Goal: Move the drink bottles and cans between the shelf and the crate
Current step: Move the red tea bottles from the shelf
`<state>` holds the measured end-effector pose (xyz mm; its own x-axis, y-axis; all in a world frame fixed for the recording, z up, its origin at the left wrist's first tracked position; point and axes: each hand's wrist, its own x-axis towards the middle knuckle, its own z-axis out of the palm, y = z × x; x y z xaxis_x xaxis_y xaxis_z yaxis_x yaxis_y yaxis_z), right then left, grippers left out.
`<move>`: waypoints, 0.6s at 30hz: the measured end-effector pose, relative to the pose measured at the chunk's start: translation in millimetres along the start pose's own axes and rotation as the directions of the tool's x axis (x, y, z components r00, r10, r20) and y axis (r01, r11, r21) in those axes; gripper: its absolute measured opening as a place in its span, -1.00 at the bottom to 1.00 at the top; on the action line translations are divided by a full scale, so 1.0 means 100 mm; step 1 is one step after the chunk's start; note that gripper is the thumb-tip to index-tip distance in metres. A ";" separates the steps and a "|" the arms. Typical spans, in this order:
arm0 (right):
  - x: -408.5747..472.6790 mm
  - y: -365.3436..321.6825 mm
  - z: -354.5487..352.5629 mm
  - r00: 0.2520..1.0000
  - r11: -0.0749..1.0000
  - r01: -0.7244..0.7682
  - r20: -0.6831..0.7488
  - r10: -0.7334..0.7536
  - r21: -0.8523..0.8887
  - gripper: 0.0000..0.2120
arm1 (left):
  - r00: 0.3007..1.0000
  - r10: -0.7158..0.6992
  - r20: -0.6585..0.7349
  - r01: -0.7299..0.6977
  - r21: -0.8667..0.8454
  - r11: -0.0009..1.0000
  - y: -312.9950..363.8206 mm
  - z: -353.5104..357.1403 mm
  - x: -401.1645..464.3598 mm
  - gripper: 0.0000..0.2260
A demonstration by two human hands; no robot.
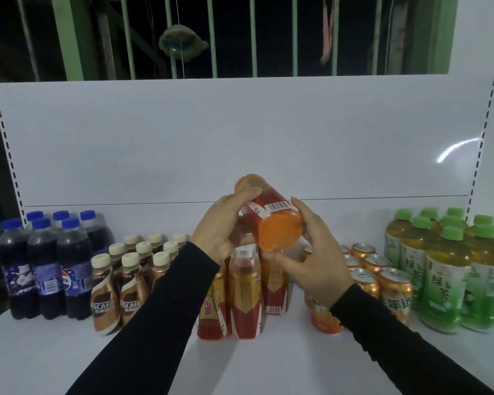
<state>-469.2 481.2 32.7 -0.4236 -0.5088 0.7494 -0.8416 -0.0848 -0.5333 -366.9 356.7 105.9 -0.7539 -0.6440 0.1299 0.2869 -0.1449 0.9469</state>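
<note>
An orange drink bottle with a red label [271,216] lies tilted in the air above the shelf, its round base facing me. My left hand [226,226] grips its upper side, fingers curled over the label. My right hand [314,252] holds the base end between thumb and fingers. Below them, a group of the same red-and-gold bottles [244,297] stands upright on the white shelf [183,360]. No crate is in view.
Dark cola bottles with blue caps [43,266] stand at the left, then gold coffee bottles [129,280]. Orange cans [380,280] and green tea bottles [451,275] fill the right. A white back panel [240,138] rises behind the shelf.
</note>
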 end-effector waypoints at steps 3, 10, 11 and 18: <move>-0.03 -0.02 -0.05 1.000 0.999 0.017 0.026 -0.018 0.045 -0.26 | 0.998 0.062 0.008 -0.063 0.069 0.996 -0.04 -0.02 0.01 -0.45; -0.01 -0.01 -0.22 0.966 0.894 -0.212 0.224 0.130 0.395 -0.62 | 0.970 0.180 0.164 -0.211 0.197 0.957 -0.21 0.02 -0.06 -0.18; 0.00 0.02 -0.25 0.949 0.886 -0.249 0.281 0.142 0.391 -0.62 | 0.964 0.188 0.188 -0.225 0.204 0.953 -0.24 0.02 -0.06 -0.16; -0.11 0.27 -0.30 0.910 0.873 -0.356 0.336 0.243 0.334 -0.46 | 0.908 0.293 0.300 -0.376 0.272 0.886 -0.30 0.07 -0.08 -0.37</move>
<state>-497.4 510.1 22.0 -0.4774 -0.7713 0.4209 -0.4716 -0.1793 -0.8634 -373.4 371.0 78.6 -0.7779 -0.4017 0.4833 0.3765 0.3179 0.8702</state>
